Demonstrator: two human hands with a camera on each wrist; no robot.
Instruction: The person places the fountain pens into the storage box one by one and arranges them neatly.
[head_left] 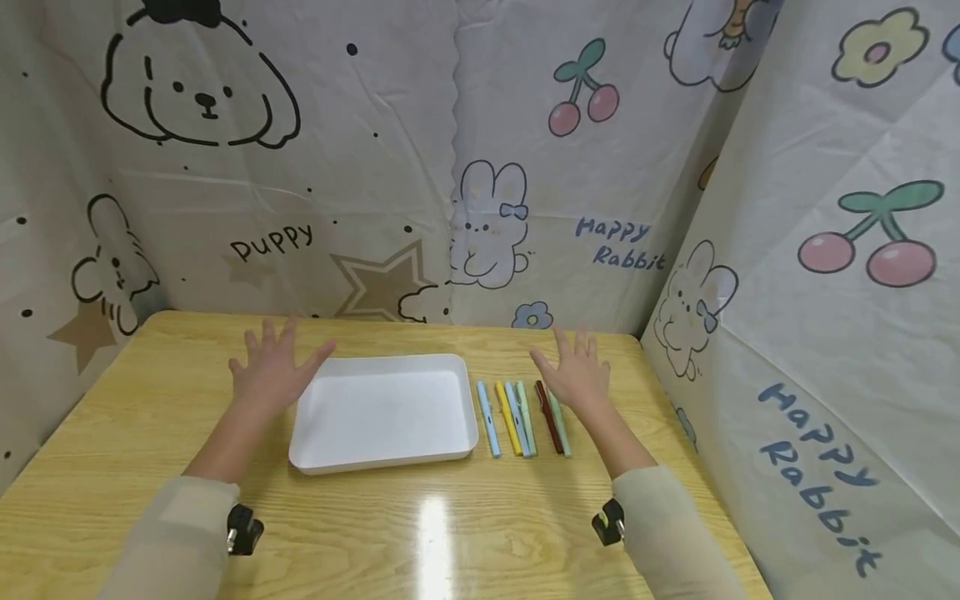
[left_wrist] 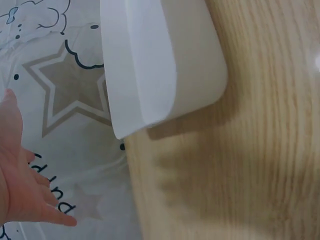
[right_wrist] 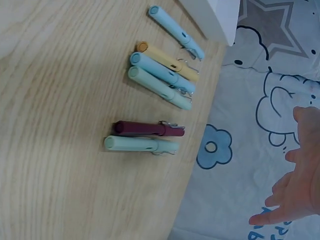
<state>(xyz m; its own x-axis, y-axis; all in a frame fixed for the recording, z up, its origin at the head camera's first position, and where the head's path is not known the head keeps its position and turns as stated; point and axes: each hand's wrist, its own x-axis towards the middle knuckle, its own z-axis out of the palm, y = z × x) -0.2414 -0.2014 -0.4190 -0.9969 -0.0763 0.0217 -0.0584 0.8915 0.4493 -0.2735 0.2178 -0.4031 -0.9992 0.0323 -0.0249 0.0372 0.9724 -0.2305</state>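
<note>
My left hand point(head_left: 272, 371) is held with fingers spread at the left end of a shallow white tray point(head_left: 382, 411), overlapping its corner in the head view. Nothing is in its grasp. My right hand point(head_left: 577, 375), fingers also spread and holding nothing, is above the far ends of several capped pens. From left to right lie a light blue pen point(head_left: 488, 419), a yellow pen point(head_left: 508, 418), a second light blue pen point(head_left: 517, 419), a pale green pen point(head_left: 527, 418), a dark red pen point(right_wrist: 150, 128) and another pale green pen point(right_wrist: 142, 144). Metal clips show on the pens in the right wrist view.
The wooden table point(head_left: 352, 533) ends at a patterned cloth point(head_left: 390, 167) hung along its back. A similar cloth point(head_left: 825, 333) stands along the right side. Each sleeve cuff has a small black device point(head_left: 244, 530) near it.
</note>
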